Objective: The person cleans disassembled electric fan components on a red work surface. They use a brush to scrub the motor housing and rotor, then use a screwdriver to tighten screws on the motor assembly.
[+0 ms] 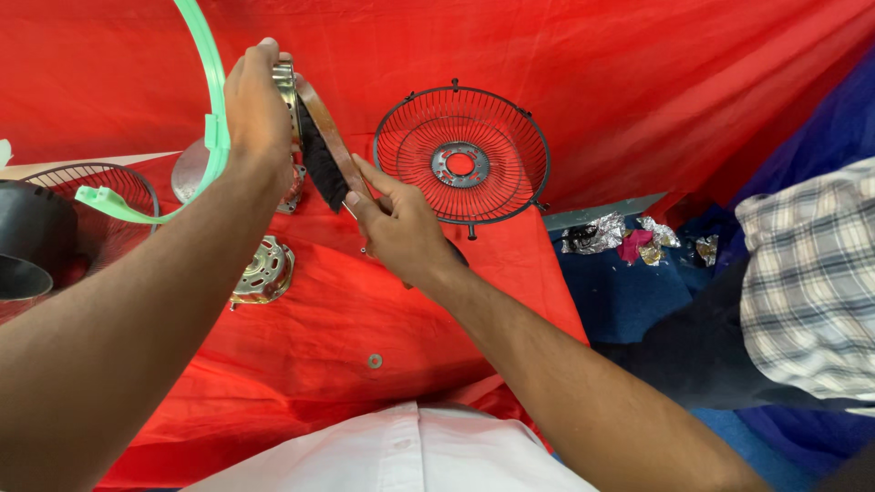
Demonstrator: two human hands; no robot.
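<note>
My left hand [257, 107] is raised over a red cloth and grips a round metal part [285, 84], seen edge-on, with only its rim showing past the fingers. A light green plastic ring [211, 100] curves past the back of that hand. My right hand [398, 230] holds a wooden-handled brush [324, 150] with black bristles, pressed against the metal part. A dark wire fan guard [461, 156] lies on the cloth just right of both hands.
A silver motor housing [264, 271] lies below my left forearm. A second wire guard [100, 205] and a black curved piece [27, 241] sit at left. A small washer [375, 361] rests near me. Crumpled foil wrappers [629, 239] lie on blue cloth; a person in a plaid shirt [807, 282] sits at right.
</note>
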